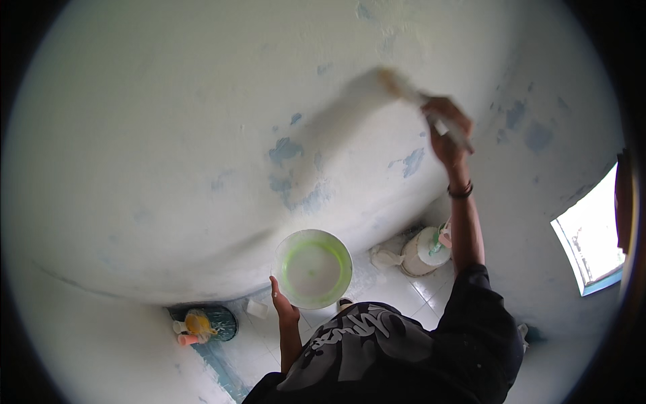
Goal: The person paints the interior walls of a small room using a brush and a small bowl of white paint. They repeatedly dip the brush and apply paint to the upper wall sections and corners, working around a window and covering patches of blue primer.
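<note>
My right hand point(448, 129) grips the handle of a paintbrush point(404, 87), raised in front of the wall and blurred by motion. The brush head looks tan; whether its bristles touch the wall I cannot tell. Low at my left, my left hand point(283, 302) holds a round green bowl point(345, 260) by its rim, the thumb at the edge. Whitish liquid lies inside the bowl. Before me spreads a pale whitewashed wall point(192, 126) with several blue-grey patches point(285, 150) showing through.
A whitish drum point(415, 258) stands at the wall's foot on the right, a plastic bag point(386, 257) beside it. At the lower left, a dark container point(229, 323) bears an orange-yellow vessel point(196, 323) and cups. A white tub point(257, 309) sits on the tiled floor point(398, 303). Right is a bright window point(588, 237).
</note>
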Available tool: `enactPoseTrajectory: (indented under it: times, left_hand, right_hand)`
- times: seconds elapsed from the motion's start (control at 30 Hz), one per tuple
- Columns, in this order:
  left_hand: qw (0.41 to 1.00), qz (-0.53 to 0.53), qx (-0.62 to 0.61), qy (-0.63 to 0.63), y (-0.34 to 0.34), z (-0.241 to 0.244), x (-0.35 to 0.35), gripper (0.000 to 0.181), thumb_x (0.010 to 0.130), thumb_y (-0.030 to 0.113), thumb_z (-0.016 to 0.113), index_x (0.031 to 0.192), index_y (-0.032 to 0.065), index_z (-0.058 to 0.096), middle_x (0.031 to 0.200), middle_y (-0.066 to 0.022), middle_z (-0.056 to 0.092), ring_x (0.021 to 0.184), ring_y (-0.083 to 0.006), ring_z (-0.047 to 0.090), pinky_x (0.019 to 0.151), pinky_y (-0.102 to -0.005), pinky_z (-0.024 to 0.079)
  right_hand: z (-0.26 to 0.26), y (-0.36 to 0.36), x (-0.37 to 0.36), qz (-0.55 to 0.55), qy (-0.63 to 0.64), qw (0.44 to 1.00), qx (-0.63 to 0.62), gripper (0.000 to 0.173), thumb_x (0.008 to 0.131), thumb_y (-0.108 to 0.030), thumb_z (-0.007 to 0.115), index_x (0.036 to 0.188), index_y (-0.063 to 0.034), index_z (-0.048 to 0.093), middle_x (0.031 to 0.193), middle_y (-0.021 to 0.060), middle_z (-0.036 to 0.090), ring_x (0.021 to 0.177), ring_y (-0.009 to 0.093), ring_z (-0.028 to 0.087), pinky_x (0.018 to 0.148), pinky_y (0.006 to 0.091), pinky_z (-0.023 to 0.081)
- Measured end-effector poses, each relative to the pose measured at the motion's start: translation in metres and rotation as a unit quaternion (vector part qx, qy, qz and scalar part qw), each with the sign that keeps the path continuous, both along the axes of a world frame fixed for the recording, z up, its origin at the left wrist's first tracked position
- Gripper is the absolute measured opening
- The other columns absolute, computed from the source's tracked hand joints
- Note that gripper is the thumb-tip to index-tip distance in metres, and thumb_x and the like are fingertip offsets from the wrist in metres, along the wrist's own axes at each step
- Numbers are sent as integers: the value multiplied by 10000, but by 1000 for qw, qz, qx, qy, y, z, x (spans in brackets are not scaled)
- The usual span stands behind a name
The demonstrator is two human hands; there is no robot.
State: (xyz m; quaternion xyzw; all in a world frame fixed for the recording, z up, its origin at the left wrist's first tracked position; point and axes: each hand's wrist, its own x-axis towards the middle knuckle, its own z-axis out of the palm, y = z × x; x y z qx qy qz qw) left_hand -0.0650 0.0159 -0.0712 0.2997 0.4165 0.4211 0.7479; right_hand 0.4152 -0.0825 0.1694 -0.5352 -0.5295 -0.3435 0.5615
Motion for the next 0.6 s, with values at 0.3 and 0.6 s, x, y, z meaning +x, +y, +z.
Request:
enactPoseTrajectory:
  times: [0.3, 0.6]
  left_hand:
    - [999, 48, 14, -22, -39, -1, -54, 641, 1080, 533, 352, 1496, 49, 419, 1464, -115, 534, 1325, -276, 536, 1122, -427, 421]
    - [995, 88, 5, -46, -111, -15, -114, 642, 1084, 527, 340, 1517, 56, 394, 1501, -111, 499, 1366, -277, 493, 1138, -440, 397]
  right_hand:
    - [-148, 24, -116, 91, 20, 977, -190, 292, 712, -80, 671, 975, -172, 758, 1228, 47, 703, 1078, 263, 679, 909, 392, 561]
    - [16, -20, -24, -23, 6, 998, 59, 271, 733, 135, 573, 887, -55, 689, 981, 110, 720, 942, 280, 720, 802, 347, 556]
